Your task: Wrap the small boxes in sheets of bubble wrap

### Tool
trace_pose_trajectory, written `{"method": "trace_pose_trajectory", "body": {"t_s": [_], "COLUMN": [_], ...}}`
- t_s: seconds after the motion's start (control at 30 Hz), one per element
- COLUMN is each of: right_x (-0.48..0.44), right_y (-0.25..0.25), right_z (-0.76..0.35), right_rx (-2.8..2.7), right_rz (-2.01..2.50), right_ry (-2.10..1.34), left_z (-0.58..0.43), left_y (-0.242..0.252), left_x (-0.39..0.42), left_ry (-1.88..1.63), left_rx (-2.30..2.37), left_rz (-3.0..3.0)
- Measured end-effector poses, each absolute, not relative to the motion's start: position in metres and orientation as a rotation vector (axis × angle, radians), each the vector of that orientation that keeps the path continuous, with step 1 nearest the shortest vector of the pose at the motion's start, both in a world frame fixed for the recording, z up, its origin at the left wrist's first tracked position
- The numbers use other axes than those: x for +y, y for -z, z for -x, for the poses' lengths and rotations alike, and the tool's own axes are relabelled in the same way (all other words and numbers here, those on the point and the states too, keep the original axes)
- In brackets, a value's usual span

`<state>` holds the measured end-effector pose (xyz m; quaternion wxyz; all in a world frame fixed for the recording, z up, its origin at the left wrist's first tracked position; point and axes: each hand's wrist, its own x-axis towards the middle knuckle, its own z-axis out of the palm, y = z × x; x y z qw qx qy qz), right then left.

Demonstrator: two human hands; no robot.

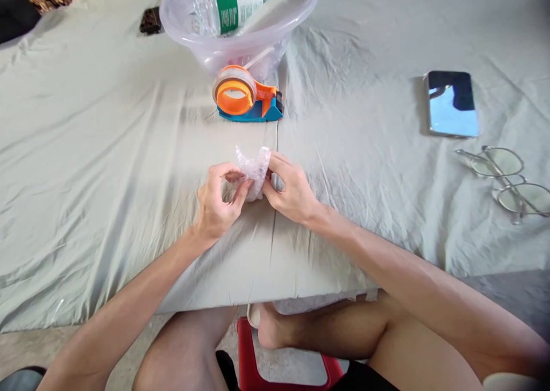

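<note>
So both hands are up near the middle of the bench, which has a wrinkly pale green cloth over it. The left hand and right hand are working the same thing, a small wad of bubble wrap, held just above the cloth near the front edge. Left grip is pinching the wad's left side between thumb and fingertips, right grip is pinching its right side the same way, so the wad sits squeezed between the two hands. Can't tell if anything's wrapped inside it. Just behind the hands there's an orange and blue tape dispenser with a roll of clear tape on it, lying on the cloth and not touching either hand. Right behind that is a clear plastic basin with a water bottle with a green label lying inside. Off to the right, well apart from the hands, a phone lies screen up, and a pair of glasses sits just in front of it. Down below the bench edge you can see bare knees and a red stool.
</note>
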<state>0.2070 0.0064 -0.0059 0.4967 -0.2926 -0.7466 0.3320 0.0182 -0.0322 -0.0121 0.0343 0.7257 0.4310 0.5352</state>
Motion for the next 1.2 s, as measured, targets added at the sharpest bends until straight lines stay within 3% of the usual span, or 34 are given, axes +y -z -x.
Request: {"method": "trace_pose_trajectory", "body": {"t_s": [0.57,1.2], "right_x": [0.014,0.019], "right_y": [0.005,0.019], "right_z": [-0.213,-0.222], "right_rx": [-1.770,-2.024], "right_rz": [0.676,0.632], "right_ry": [-0.976,-0.477], "left_z": [-0.017,-0.005], "left_y": [0.006,0.010], "left_x": [-0.027,-0.039], "left_ry": [-1.659,-1.405], "left_rx": [1.325,1.324], "left_rz": [-2.428,-2.688]}}
